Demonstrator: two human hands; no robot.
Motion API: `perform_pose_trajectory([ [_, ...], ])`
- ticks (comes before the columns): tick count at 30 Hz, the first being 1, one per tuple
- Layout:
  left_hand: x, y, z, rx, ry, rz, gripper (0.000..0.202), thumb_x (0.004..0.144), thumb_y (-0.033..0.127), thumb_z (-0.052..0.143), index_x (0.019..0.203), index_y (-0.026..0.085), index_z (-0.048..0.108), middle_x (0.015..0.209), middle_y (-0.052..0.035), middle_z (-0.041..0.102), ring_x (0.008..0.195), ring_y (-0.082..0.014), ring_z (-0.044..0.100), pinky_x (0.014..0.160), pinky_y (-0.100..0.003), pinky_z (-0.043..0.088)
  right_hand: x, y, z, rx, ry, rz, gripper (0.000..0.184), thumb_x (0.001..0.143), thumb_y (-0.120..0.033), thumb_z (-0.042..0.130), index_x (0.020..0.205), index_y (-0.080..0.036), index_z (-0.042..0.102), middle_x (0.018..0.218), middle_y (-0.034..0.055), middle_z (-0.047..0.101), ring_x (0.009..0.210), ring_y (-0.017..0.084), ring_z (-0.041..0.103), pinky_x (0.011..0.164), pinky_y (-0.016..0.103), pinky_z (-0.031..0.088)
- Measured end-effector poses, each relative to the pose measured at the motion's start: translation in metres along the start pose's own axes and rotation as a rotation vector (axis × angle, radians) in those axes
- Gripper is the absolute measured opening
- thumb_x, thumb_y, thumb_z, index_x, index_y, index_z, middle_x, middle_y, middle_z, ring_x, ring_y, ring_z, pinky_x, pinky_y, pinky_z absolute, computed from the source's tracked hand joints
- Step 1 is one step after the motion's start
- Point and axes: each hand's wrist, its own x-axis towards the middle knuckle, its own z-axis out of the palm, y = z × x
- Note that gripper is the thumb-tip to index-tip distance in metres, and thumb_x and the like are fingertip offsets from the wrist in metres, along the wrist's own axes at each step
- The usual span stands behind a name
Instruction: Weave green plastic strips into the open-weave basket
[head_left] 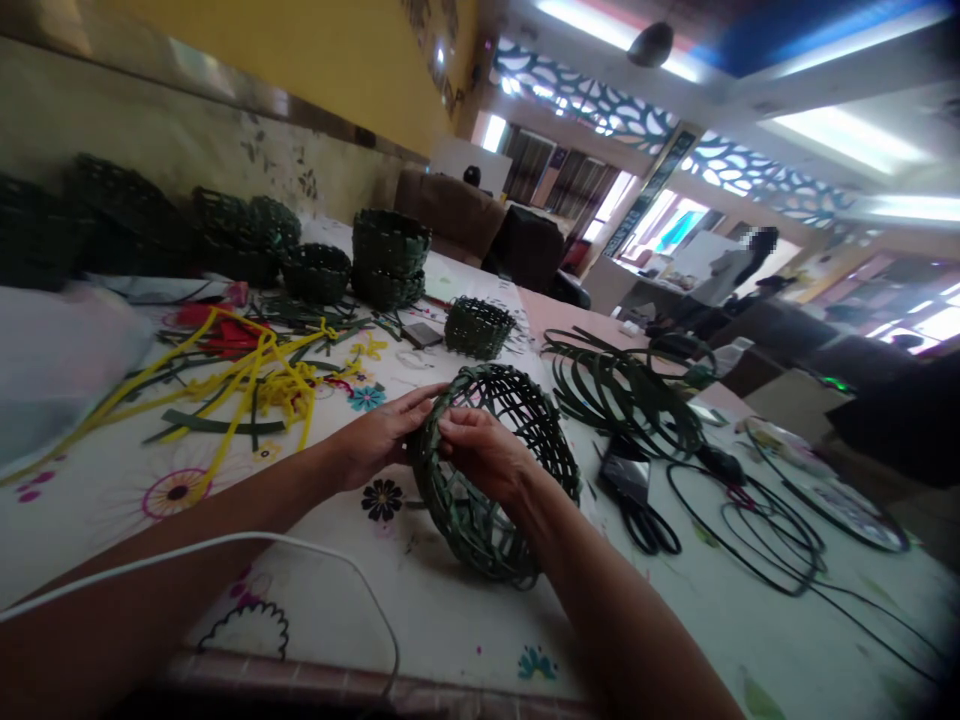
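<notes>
A dark green woven basket (442,505) lies tipped on its side on the table, its round opening facing me. From the left, my left hand (382,435) grips the outside of its rim, fingers partly hidden behind the weave. Thumb and fingers of my right hand (487,450) are closed on the upper left of the same rim, reaching across the opening. Whether a loose strip is pinched there is too small to tell. Just behind stands a smaller green basket (478,328).
Yellow and green strips (262,375) litter the left, near a plastic bag (60,370). Several finished baskets (390,245) stand along the wall. On the right lie coiled green strips (622,385), black-handled scissors (649,530) and looped cable (750,530). A white cord (300,543) crosses my left forearm. A person (724,270) stands far off.
</notes>
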Motion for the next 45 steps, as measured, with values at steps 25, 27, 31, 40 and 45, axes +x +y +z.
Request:
perform_pose_trajectory([
  [25,-0.003,0.003,0.002,0.067,0.077,-0.062,0.056,0.091,0.037,0.063,0.146,0.032,0.051,0.121,-0.0096,0.070,0.084,-0.0194,0.070,0.066,-0.030,0.055,-0.001,-0.008,-0.001,-0.237,0.028,0.010,0.037,0.056,-0.043,0.086,0.053,-0.014,0.063,0.050,-0.0033,0.054,0.051,0.007,0.043,0.057,0.025,0.029],
  [27,-0.003,0.003,0.003,0.071,0.090,-0.066,0.056,0.092,0.037,0.062,0.146,0.031,0.051,0.122,-0.0097,0.070,0.084,-0.0194,0.069,0.065,-0.030,0.055,-0.002,-0.006,0.002,-0.230,0.058,-0.013,0.038,0.055,-0.043,0.086,0.053,-0.015,0.061,0.050,-0.0038,0.053,0.051,0.007,0.042,0.057,0.025,0.028],
  [31,-0.004,0.004,0.004,0.085,0.072,-0.072,0.056,0.091,0.040,0.063,0.145,0.033,0.051,0.123,-0.0091,0.070,0.088,-0.0207,0.069,0.067,-0.030,0.056,-0.004,-0.003,0.005,-0.239,0.091,-0.058,0.038,0.058,-0.042,0.084,0.054,-0.016,0.057,0.051,-0.0038,0.053,0.052,0.007,0.042,0.056,0.026,0.027],
  [40,-0.003,0.003,0.002,0.060,0.035,-0.089,0.061,0.088,0.041,0.067,0.146,0.033,0.049,0.115,-0.0097,0.072,0.081,-0.0208,0.071,0.066,-0.033,0.057,-0.008,-0.004,0.003,-0.189,0.072,0.016,0.041,0.056,-0.042,0.086,0.054,-0.016,0.054,0.050,-0.0046,0.050,0.050,0.007,0.040,0.057,0.025,0.027],
  [45,-0.002,0.000,0.004,0.047,0.053,-0.077,0.059,0.088,0.039,0.067,0.145,0.031,0.051,0.107,-0.0089,0.073,0.077,-0.0206,0.072,0.066,-0.033,0.057,-0.010,0.000,0.006,-0.160,0.097,0.007,0.039,0.057,-0.040,0.085,0.051,-0.016,0.054,0.047,-0.0049,0.049,0.048,0.007,0.041,0.056,0.026,0.030],
])
